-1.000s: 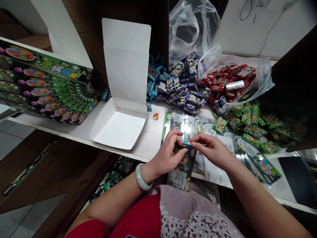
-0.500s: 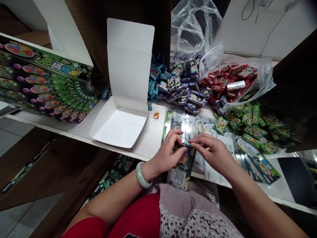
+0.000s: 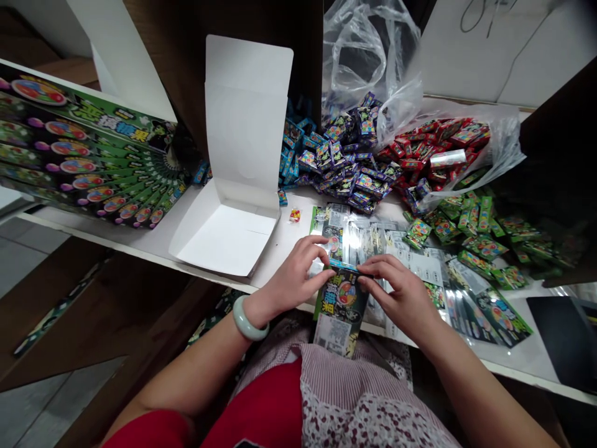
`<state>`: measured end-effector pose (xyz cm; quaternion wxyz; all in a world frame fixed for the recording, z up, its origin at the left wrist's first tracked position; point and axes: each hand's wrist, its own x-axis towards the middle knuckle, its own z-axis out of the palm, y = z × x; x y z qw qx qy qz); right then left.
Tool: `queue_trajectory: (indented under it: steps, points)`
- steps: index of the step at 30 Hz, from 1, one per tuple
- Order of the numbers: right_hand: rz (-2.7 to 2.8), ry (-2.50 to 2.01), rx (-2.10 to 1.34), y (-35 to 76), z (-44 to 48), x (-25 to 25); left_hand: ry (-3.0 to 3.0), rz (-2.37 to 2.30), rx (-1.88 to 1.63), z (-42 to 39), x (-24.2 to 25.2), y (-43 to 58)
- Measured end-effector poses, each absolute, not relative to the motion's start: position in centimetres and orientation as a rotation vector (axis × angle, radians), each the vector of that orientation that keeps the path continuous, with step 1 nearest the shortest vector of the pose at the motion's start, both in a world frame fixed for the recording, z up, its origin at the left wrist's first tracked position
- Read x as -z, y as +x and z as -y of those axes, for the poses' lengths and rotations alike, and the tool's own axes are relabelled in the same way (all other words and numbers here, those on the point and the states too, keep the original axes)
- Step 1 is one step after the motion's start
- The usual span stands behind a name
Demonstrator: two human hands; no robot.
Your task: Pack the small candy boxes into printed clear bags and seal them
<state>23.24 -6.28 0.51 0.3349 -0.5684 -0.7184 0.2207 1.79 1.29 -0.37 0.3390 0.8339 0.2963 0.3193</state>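
Observation:
A dark printed candy packet point(image 3: 346, 295) stands upright at the table's front edge, above my lap. Its front shows a colourful candy wheel, with a pale label panel below. Along its top edge runs a blue strip point(image 3: 344, 266), perhaps small blue boxes in its mouth; I cannot tell. My left hand point(image 3: 305, 270) pinches the top left corner between thumb and fingers. At the top right corner, my right hand point(image 3: 396, 289) grips with thumb and forefinger. Behind the packet lie flat printed packets point(image 3: 373, 239) in clear film.
An open white carton point(image 3: 228, 239) stands on the left, beside stacked printed boxes point(image 3: 93, 149). Small candy boxes are heaped at the back: blue point(image 3: 291, 149), purple point(image 3: 364, 177), red point(image 3: 448, 140) and green point(image 3: 482, 246). A small sweet sachet point(image 3: 295, 215) lies near the carton.
My hands have moved apart, from close together over a small blue piece to the packet's two top corners. The blue now stretches along the top edge, and more of the packet's front shows.

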Motion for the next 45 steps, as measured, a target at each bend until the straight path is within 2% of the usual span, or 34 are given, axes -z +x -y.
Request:
queue_trajectory:
  steps: [12, 18, 28, 37, 45]
  points:
    - [2.056, -1.392, -0.537, 23.5, 6.1, -0.8, 1.696, -0.748, -0.749, -2.4, 1.2, 1.5]
    - [1.984, -1.436, -0.53, 23.0, 6.4, -0.3, 1.866, -0.614, -0.642, -3.4, -0.1, 1.1]
    - [2.032, -1.369, -0.487, 22.8, 6.9, 0.1, 1.812, -0.579, -0.509, -2.6, 0.8, 0.7]
    - [1.718, -1.42, -0.462, 21.7, 6.8, 1.7, 1.577, -0.703, -0.806, -0.6, 3.3, 1.7]
    - [1.576, -1.371, -0.577, 20.9, 6.9, 1.9, 1.598, -0.719, -0.794, -0.7, 4.1, 1.3]
